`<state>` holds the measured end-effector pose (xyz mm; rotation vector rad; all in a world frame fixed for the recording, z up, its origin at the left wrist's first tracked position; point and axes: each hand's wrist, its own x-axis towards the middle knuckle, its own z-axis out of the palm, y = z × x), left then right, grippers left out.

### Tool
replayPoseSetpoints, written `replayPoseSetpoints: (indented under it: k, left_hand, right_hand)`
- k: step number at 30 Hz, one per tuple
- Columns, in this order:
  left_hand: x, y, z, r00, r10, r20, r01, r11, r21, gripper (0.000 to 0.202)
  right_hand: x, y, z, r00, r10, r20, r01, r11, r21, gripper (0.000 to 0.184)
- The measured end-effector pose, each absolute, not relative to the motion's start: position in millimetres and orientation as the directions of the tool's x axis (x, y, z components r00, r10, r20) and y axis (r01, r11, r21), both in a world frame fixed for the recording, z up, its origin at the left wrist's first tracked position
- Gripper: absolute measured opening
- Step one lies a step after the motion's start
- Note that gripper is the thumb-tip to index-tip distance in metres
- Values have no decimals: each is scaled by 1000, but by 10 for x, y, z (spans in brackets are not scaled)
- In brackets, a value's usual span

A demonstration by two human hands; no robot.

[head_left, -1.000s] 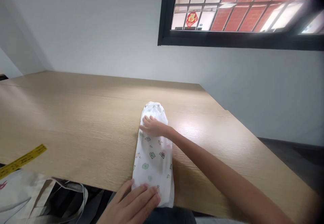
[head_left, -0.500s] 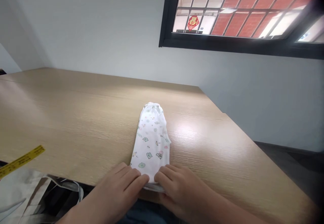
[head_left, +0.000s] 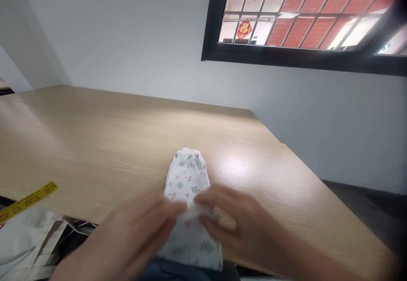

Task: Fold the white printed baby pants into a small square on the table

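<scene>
A pair of small white baby pants (head_left: 184, 177), printed with green and pink figures, lies lengthwise at the table's near edge. Its gathered elastic end points away from me, and its near part hangs toward my lap. My left hand (head_left: 136, 226) grips a raised fold of the cloth from the left, its fingers blurred by motion. On the other side, my right hand (head_left: 232, 217) pinches the same fold between thumb and fingers. The hands hide part of the middle of the pants.
The wooden table (head_left: 104, 149) stretches to the wall, under a barred window (head_left: 286, 18). A yellow tape strip (head_left: 32, 200) sticks out over its left near edge. Below it is a white bag (head_left: 22, 238) with a handle.
The pants have slid toward me, and their near part now drops past the table's edge. My hands have shifted from the near hem to a lifted fold farther up the cloth.
</scene>
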<state>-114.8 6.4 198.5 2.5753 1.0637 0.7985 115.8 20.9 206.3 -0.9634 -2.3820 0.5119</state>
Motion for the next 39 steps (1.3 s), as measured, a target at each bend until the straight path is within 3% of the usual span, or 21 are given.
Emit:
replayPoseSetpoints:
  k: [4,7,12,21,27,33,37,39]
  left_hand:
    - [-929,1058,1988,538,772,339,659,-635,402,25]
    - [-783,1684,1754,533,794,292,708,-607,360,27]
    - [-677,2010,1334,531,796,290,742,-602,293,27]
    - [-660,1290,1327,490,741,459,801,-590,97,34]
    - [-615,1010,1111,600,697,393,762,-648,-12,30]
    - [-737,301,887,588,668,455,773,-630,-74,47]
    - [-904,-84,899,670,535,514,675,-728,-122,65]
    - [-973,-144,976,705,495,508,608,-790,-73,64]
  right_hand:
    - [1144,1077,1992,-508,798,325,636,602,-483,13]
    - [1137,1595,1744,-421,852,311,720,522,-456,14]
    - [1175,1881,1425,-417,865,279,767,500,-402,20]
    - [1138,1301,1433,-557,705,438,641,701,-312,34]
    - [1047,1378,1346,-780,580,235,564,815,-136,36]
    - [978,1881,1305,-677,701,224,707,704,-66,41]
    - [940,2096,1286,-565,795,222,808,587,-45,43]
    - [936,2080,1315,-541,805,242,827,562,-22,42]
